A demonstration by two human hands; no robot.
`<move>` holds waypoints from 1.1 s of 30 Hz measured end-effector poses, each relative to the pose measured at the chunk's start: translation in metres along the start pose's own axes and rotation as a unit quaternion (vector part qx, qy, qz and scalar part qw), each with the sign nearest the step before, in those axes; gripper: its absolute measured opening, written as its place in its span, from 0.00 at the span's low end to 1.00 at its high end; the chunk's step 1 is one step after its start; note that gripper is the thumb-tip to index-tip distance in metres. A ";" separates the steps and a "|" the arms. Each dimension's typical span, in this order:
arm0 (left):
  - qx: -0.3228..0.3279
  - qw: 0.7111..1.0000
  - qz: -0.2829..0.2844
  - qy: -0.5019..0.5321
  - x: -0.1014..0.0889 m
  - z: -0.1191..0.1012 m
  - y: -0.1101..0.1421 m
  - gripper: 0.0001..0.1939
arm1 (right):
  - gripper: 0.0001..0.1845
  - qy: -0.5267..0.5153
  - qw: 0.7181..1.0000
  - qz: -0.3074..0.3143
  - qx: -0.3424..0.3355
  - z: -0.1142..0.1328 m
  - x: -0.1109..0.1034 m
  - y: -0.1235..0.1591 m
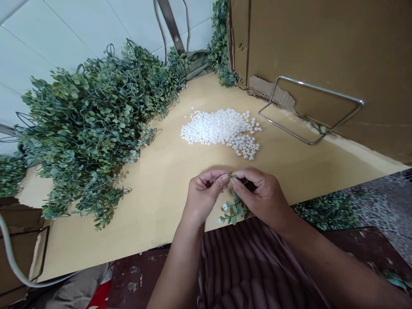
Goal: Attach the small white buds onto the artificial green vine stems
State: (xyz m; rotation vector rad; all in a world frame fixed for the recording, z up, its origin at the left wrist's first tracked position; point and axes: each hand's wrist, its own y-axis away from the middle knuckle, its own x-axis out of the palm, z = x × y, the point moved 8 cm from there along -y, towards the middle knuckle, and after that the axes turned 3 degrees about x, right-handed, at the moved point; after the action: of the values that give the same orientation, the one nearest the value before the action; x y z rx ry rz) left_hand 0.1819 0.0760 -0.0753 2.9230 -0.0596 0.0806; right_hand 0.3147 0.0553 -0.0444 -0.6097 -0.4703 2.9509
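Both my hands meet above the table's near edge, fingertips almost touching. Thumb and forefinger of my left hand (207, 186) pinch something too small to make out, at the tip of a green stem. My right hand (262, 193) pinches an artificial leaf sprig (237, 208) close to that tip. The sprig hangs below my right fingers, with small white pieces on some of its ends. Just beyond my hands lies a pile of small white beads (222, 128).
A large heap of artificial greenery (96, 116) covers the table's left side. At the right, a bent metal wire frame (312, 83) leans by a cardboard box (322, 51). More greenery (328, 210) lies below the table (161, 184) at the right.
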 end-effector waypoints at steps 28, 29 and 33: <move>-0.021 0.999 0.017 0.047 0.002 0.004 0.002 0.12 | 0.08 0.021 0.999 -0.039 -0.027 0.003 -0.004 0.002; -0.023 0.998 0.017 0.049 0.001 0.004 0.001 0.12 | 0.08 0.022 0.999 -0.038 -0.029 0.004 -0.004 0.002; -0.022 0.998 0.010 0.061 0.002 0.003 0.000 0.13 | 0.08 0.032 0.998 -0.039 -0.037 0.006 -0.004 0.003</move>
State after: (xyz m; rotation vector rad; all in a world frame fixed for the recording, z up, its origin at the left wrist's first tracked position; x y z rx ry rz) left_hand 0.1837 0.0750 -0.0784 2.8674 -0.0705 0.2570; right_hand 0.3162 0.0503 -0.0387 -0.6742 -0.5847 2.8429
